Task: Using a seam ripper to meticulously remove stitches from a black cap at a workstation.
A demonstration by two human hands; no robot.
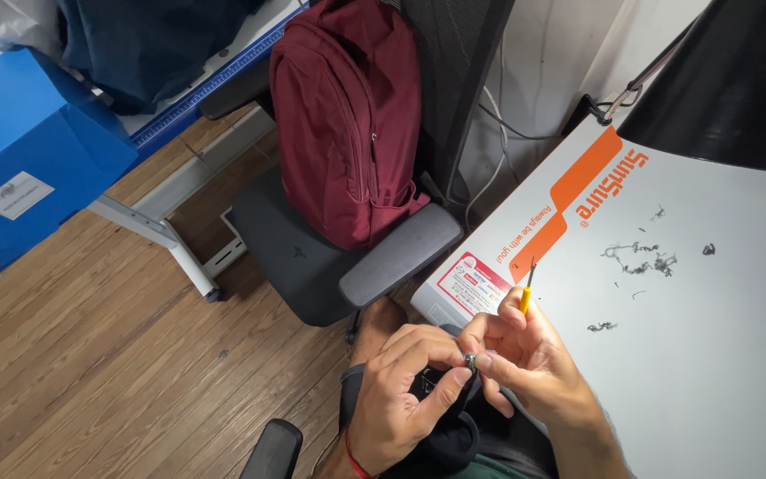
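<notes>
Low in the frame's centre, left hand (401, 390) pinches a small metal button (470, 359) on black fabric (441, 435) — right hand (525, 355) grips a yellow seam ripper (526, 297); best work slowly, blade away from fingers.

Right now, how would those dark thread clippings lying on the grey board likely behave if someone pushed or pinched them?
The thread clippings look like thin, curled wisps, so they are probably floppy and nearly weightless. They lie loose and scattered on the grey board, so a push would likely smear them apart, and a breath might shift them. Pinching single strands looks fiddly.
</notes>
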